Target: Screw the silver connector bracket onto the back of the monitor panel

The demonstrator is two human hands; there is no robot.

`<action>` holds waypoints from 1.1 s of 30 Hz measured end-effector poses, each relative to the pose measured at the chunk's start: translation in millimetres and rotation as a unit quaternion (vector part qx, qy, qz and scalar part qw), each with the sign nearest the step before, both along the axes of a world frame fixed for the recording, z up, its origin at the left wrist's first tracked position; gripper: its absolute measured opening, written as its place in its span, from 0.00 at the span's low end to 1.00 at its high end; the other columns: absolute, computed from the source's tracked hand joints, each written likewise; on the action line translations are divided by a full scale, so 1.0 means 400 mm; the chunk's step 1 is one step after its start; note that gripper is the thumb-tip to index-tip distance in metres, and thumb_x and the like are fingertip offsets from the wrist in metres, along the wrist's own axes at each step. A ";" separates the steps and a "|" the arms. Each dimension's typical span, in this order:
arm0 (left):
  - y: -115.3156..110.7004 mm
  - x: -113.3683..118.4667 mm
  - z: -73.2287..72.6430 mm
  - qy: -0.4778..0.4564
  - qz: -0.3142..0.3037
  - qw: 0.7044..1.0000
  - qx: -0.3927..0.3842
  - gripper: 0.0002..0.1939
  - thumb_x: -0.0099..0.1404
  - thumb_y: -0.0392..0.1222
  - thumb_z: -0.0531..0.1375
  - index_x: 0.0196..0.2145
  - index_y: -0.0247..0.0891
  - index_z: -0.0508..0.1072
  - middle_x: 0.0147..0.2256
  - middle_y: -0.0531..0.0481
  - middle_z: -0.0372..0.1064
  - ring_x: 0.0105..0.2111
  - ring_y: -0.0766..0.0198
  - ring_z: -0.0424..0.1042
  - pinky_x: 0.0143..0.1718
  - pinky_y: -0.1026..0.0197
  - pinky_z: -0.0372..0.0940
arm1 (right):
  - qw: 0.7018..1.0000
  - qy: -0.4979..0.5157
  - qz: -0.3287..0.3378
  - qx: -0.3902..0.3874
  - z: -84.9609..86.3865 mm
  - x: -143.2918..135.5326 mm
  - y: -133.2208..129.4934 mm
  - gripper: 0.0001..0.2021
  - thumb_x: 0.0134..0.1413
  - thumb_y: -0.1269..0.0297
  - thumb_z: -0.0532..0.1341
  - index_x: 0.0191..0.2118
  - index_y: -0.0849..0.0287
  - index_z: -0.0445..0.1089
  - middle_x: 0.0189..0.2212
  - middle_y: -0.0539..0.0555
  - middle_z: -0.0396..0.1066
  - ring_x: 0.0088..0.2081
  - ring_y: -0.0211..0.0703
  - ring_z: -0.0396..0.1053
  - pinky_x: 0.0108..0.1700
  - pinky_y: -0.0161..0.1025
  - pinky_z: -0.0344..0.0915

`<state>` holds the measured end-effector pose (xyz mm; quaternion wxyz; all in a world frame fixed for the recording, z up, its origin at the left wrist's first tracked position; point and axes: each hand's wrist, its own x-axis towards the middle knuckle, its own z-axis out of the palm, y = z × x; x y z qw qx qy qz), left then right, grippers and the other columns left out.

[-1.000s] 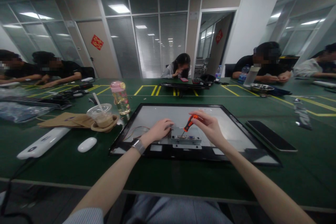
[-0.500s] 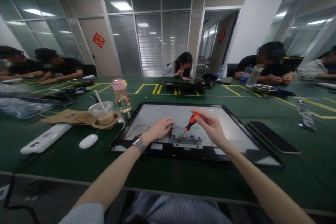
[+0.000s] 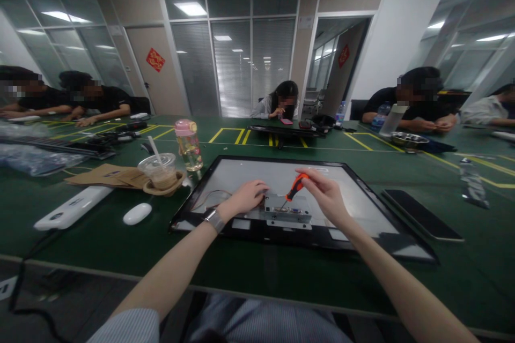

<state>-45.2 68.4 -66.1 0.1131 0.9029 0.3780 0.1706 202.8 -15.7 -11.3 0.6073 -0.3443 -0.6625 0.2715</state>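
Shifted slightly right on the grey metal bracket point(image 3: 287, 213) of the face-down black-framed monitor panel point(image 3: 281, 182) lying flat on the near green table point(image 3: 100, 236): right hand point(image 3: 326, 194) pinching a small orange-handled screwdriver point(image 3: 295, 188), tip down; left hand point(image 3: 246, 196) pressing the bracket's left end, fingers curled, gripping nothing.

My right hand point(image 3: 325, 193) grips an orange-handled screwdriver point(image 3: 294, 189), tip down on the metal bracket point(image 3: 286, 215) of a face-down monitor panel point(image 3: 281, 201). My left hand point(image 3: 246, 196) rests on the panel beside the bracket. A white mouse point(image 3: 137, 213) and iced drink cup point(image 3: 160, 170) lie left on the green table point(image 3: 120, 241).
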 end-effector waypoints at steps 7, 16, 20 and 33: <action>0.001 0.002 -0.001 -0.010 -0.011 1.000 0.005 0.19 0.71 0.34 0.54 0.56 0.40 0.74 0.58 0.43 0.70 0.57 0.55 0.70 0.63 0.51 0.65 | 0.993 0.042 0.093 -0.053 -0.013 -0.002 0.003 0.15 0.58 0.51 0.69 0.49 0.48 0.81 0.44 0.54 0.81 0.47 0.52 0.78 0.52 0.52 0.74; -0.005 0.005 0.003 0.011 0.009 1.000 0.007 0.18 0.73 0.35 0.54 0.57 0.40 0.73 0.59 0.44 0.69 0.58 0.54 0.70 0.64 0.52 0.63 | 0.994 -0.069 -0.032 0.077 -0.002 -0.014 -0.021 0.14 0.68 0.59 0.59 0.54 0.49 0.77 0.46 0.56 0.80 0.48 0.52 0.77 0.54 0.53 0.71; 0.002 0.002 -0.006 0.015 -0.003 1.000 0.014 0.19 0.73 0.35 0.54 0.58 0.40 0.72 0.59 0.44 0.68 0.59 0.55 0.69 0.64 0.52 0.64 | 1.000 -0.005 0.015 0.014 -0.006 -0.020 -0.020 0.12 0.63 0.57 0.64 0.49 0.49 0.79 0.41 0.54 0.80 0.42 0.50 0.78 0.48 0.50 0.74; -0.004 0.004 0.000 0.017 -0.002 1.000 0.023 0.18 0.73 0.35 0.54 0.58 0.40 0.73 0.59 0.43 0.69 0.58 0.55 0.70 0.63 0.52 0.65 | 0.980 0.130 0.100 -0.111 0.002 -0.012 -0.006 0.16 0.52 0.47 0.72 0.42 0.50 0.82 0.38 0.54 0.80 0.43 0.50 0.77 0.52 0.52 0.71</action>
